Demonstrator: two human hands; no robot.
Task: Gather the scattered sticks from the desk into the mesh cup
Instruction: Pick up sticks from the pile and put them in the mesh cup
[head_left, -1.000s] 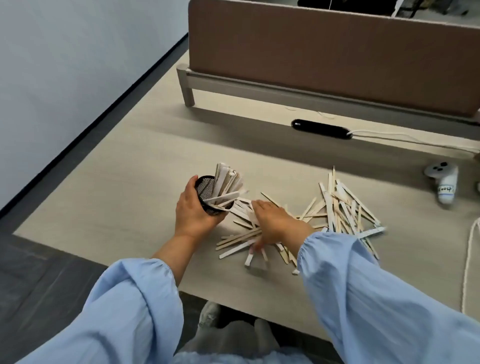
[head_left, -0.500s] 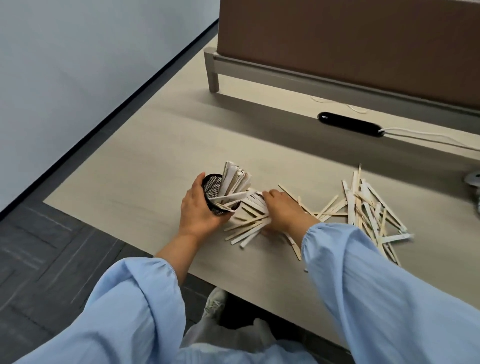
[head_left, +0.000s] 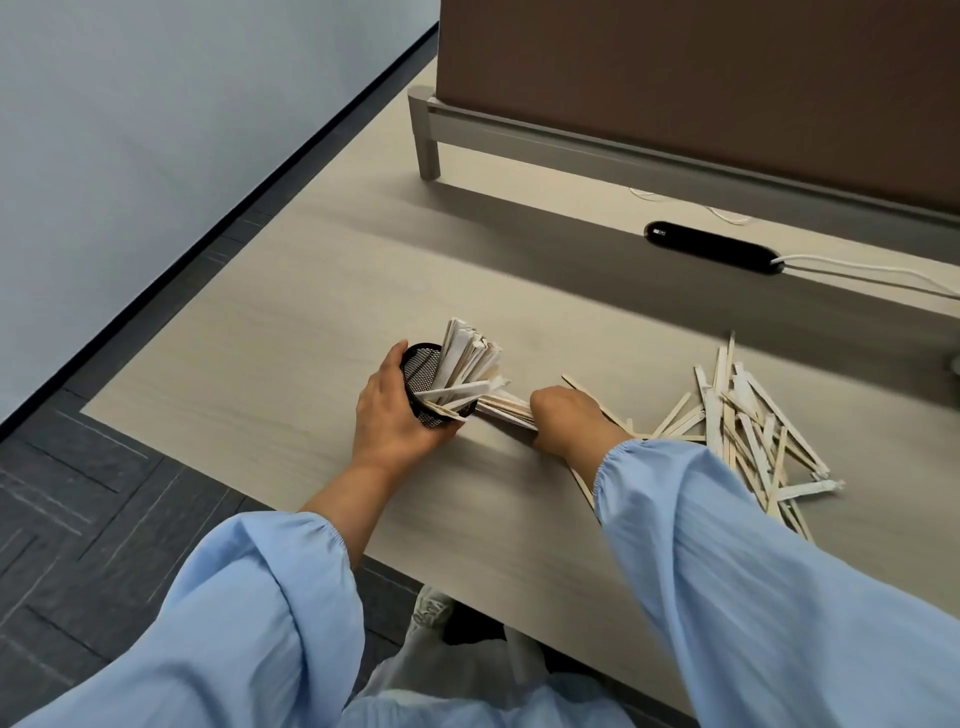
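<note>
A black mesh cup (head_left: 422, 370) lies tilted on the pale desk, its mouth facing up and left, with several flat wooden sticks (head_left: 470, 349) poking out of it. My left hand (head_left: 396, 415) is wrapped around the cup from the near side. My right hand (head_left: 563, 420) is closed on a bundle of sticks (head_left: 506, 410) whose ends touch the cup's side. A loose pile of sticks (head_left: 748, 426) lies scattered to the right of my right arm, some hidden under the blue sleeve.
A brown partition panel (head_left: 701, 78) on a grey frame stands along the desk's back. A black oblong device (head_left: 710, 247) with a white cable (head_left: 872, 270) lies below it. The desk's left edge (head_left: 156, 332) drops to dark floor beside a grey wall.
My right hand swept loose sticks leftward into a bundle and closed on them against the cup. The camera view shifted left, so the white controller at right is out of frame.
</note>
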